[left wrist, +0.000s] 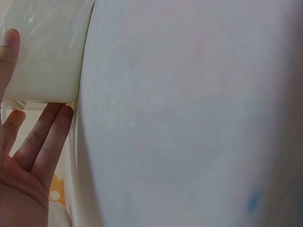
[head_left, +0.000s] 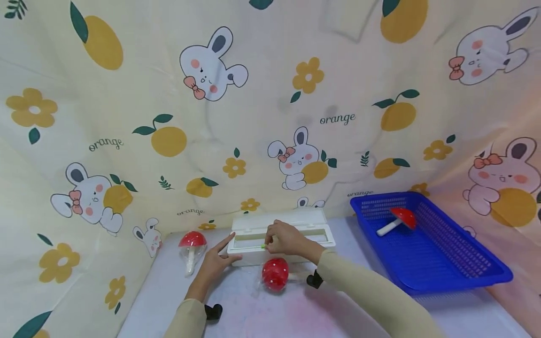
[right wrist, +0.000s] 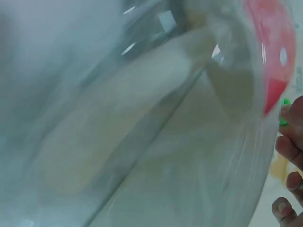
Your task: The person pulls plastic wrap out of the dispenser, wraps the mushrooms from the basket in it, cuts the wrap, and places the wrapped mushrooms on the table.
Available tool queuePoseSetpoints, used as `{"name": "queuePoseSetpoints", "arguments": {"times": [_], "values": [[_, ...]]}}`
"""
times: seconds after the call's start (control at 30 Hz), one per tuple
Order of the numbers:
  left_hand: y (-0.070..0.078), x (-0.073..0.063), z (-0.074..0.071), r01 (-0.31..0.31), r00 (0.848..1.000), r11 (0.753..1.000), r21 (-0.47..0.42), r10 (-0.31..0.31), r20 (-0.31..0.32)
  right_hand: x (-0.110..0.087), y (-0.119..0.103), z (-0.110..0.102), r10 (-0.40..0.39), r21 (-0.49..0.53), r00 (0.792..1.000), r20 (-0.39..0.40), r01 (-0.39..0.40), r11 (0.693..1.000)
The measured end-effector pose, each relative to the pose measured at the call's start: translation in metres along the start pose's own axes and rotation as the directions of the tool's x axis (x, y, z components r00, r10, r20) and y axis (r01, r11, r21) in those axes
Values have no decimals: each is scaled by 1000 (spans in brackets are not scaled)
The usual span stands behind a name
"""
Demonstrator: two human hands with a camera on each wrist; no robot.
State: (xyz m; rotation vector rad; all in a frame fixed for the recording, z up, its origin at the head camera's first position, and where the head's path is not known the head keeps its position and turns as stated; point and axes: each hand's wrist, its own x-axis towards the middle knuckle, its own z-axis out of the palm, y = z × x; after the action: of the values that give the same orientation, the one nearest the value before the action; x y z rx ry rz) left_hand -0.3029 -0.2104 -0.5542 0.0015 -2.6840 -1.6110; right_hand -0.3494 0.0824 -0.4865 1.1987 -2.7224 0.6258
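Note:
A long white film-dispenser-like box (head_left: pixel 249 259) stands near the wall with its lid (head_left: pixel 281 216) raised at the back. My left hand (head_left: pixel 212 264) holds its left end, thumb near the front and fingers spread along the side. In the left wrist view the fingertips (left wrist: pixel 66 113) touch the edge of the box (left wrist: pixel 45 78). My right hand (head_left: pixel 288 238) pinches a small green slider (head_left: pixel 264 246) on the front rim. Below that hand lies a red toy mushroom (head_left: pixel 275 274) in clear film, its pale stem pointing right. It fills much of the right wrist view, blurred.
Left of the box lies another film-wrapped red mushroom (head_left: pixel 192 239). To the right stands a blue plastic basket (head_left: pixel 448 279) with one red mushroom (head_left: pixel 404 218) inside. A patterned cloth (head_left: pixel 262 108) hangs behind the white table (head_left: pixel 236 310).

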Motion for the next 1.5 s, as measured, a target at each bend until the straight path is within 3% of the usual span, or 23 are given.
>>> {"name": "queuePoseSetpoints", "arguments": {"times": [0.17,0.37,0.67,0.77,1.07,1.27,1.5], "values": [[6,4,-5,-39,999,999,-8,39,-2,-13,14,-21,-6,-39,1000,1,6,999],[4,0,-2,-13,1000,1000,21,13,5,-35,21,-31,16,-53,999,34,-14,999],[-4,-12,0,17,1000,1000,8,-17,6,-69,34,-40,-107,-227,994,21,109,968],[-4,-13,0,12,1000,1000,-3,-12,10,-81,40,-48,-113,-259,993,22,115,959],[-6,-11,5,7,1000,1000,-2,-7,22,-102,46,-60,9,-138,996,89,4,990],[-5,-9,7,6,1000,1000,-10,-5,19,-104,52,-62,39,-131,995,91,-27,991],[-4,-12,6,25,1000,1000,2,-25,9,-103,51,-65,20,-108,994,112,-8,994]]}}
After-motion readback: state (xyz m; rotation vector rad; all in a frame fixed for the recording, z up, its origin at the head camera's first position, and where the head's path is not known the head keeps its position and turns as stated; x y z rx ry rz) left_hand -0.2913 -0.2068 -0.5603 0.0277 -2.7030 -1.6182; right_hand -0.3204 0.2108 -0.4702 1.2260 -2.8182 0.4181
